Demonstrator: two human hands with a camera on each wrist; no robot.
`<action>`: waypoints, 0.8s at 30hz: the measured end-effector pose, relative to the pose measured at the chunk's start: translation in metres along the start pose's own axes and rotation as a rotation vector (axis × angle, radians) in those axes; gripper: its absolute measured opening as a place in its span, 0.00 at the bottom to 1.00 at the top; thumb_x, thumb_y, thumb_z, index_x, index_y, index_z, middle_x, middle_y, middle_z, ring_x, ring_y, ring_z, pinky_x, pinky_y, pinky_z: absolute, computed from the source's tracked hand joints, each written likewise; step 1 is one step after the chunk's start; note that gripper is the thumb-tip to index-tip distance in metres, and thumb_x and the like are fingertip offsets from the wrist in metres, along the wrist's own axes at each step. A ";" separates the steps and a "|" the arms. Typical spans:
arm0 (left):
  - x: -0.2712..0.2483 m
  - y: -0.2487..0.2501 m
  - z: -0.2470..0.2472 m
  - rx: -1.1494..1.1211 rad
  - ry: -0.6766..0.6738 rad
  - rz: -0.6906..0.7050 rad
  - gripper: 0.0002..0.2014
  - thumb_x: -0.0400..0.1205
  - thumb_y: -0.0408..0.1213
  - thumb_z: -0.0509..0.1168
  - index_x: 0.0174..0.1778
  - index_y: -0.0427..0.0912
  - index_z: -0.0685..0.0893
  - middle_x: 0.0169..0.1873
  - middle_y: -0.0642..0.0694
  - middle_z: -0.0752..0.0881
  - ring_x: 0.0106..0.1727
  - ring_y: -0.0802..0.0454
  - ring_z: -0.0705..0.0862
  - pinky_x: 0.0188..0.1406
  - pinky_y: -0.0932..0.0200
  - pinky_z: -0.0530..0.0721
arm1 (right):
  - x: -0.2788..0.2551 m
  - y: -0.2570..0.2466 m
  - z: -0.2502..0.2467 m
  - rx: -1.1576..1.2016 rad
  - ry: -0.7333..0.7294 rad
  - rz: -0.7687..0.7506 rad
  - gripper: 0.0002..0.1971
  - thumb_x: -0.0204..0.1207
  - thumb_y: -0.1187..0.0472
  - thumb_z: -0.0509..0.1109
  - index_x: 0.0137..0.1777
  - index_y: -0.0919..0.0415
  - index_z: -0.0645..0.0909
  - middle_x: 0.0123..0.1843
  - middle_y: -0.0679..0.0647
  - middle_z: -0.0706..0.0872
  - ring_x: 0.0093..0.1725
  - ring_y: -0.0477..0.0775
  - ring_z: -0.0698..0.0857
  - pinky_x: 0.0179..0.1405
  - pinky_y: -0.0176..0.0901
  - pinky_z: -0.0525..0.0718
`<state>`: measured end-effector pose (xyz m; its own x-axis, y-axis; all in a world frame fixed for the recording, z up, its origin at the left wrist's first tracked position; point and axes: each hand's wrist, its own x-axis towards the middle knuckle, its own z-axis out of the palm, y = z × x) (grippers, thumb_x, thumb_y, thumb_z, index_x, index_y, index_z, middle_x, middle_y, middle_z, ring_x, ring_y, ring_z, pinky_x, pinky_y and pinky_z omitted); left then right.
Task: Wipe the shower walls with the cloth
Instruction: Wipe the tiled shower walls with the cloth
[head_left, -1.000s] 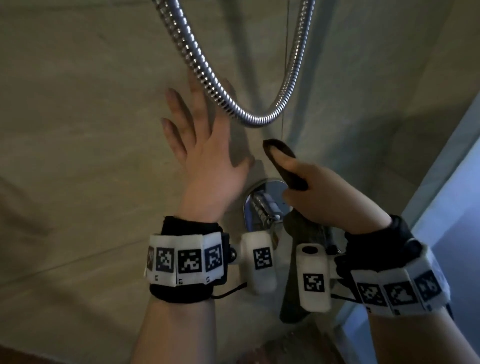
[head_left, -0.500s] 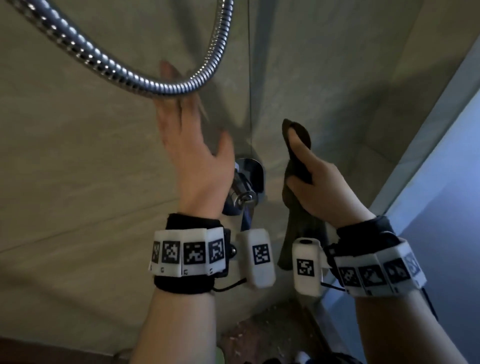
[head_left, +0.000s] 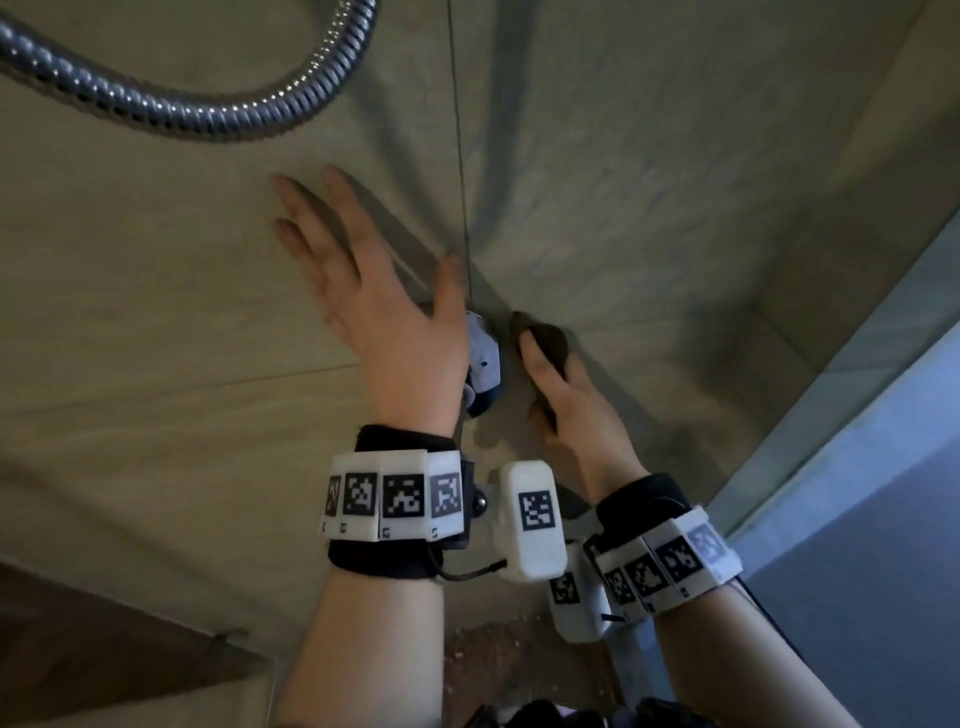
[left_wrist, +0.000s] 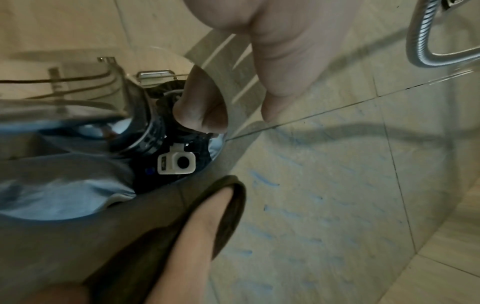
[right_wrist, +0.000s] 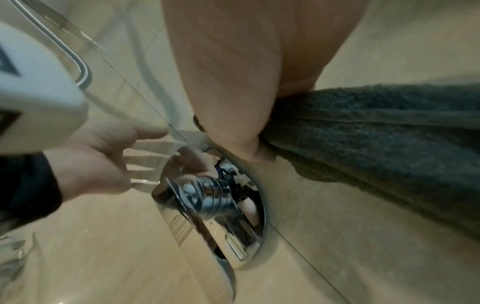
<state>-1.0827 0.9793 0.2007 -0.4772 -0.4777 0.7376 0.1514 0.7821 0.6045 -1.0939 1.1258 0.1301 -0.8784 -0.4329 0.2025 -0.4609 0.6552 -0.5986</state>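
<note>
The tiled shower wall (head_left: 649, 182) fills the head view, with a vertical grout line down its middle. My right hand (head_left: 566, 405) grips a dark grey cloth (head_left: 545, 338) and presses it on the wall just right of the chrome mixer valve (head_left: 483, 364). In the right wrist view the terry cloth (right_wrist: 376, 133) runs out from under my palm. My left hand (head_left: 363, 301) lies open on the wall left of the valve, fingers spread, thumb near the grout line. In the left wrist view the cloth (left_wrist: 228, 205) wraps over a right-hand finger below the valve (left_wrist: 145, 127).
A metal shower hose (head_left: 182, 111) loops across the wall above my left hand. A pale glass door or frame (head_left: 857, 467) closes the right side. The speckled floor (head_left: 519, 660) shows between my forearms, and a dark brown panel (head_left: 78, 649) sits at the lower left.
My right hand has brought the cloth down against the wall beside the valve. My left hand, up at the hose before, now lies below it on the tile.
</note>
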 end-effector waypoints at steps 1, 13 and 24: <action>-0.001 0.000 0.003 0.015 0.006 0.006 0.45 0.76 0.44 0.73 0.82 0.27 0.57 0.81 0.23 0.52 0.82 0.24 0.49 0.79 0.44 0.50 | 0.002 0.002 0.003 -0.005 -0.008 -0.007 0.39 0.81 0.66 0.60 0.84 0.44 0.42 0.82 0.62 0.60 0.70 0.65 0.74 0.60 0.50 0.77; -0.006 -0.004 0.012 0.113 -0.022 -0.017 0.42 0.81 0.49 0.67 0.83 0.30 0.54 0.82 0.25 0.49 0.83 0.26 0.46 0.80 0.38 0.48 | 0.015 0.010 0.011 -0.151 0.032 0.109 0.38 0.81 0.62 0.58 0.83 0.37 0.43 0.55 0.58 0.77 0.53 0.62 0.80 0.43 0.45 0.70; -0.010 -0.007 0.014 0.134 -0.033 -0.011 0.42 0.82 0.54 0.65 0.83 0.32 0.56 0.82 0.26 0.51 0.83 0.28 0.46 0.80 0.38 0.45 | 0.013 -0.004 0.022 -0.025 -0.028 0.110 0.36 0.81 0.57 0.59 0.84 0.37 0.45 0.56 0.58 0.80 0.53 0.61 0.82 0.43 0.45 0.73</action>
<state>-1.0915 0.9843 0.1855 -0.5067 -0.4749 0.7196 0.0302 0.8243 0.5653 -1.1012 1.1039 0.1178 -0.9201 -0.3746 0.1147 -0.3653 0.7146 -0.5965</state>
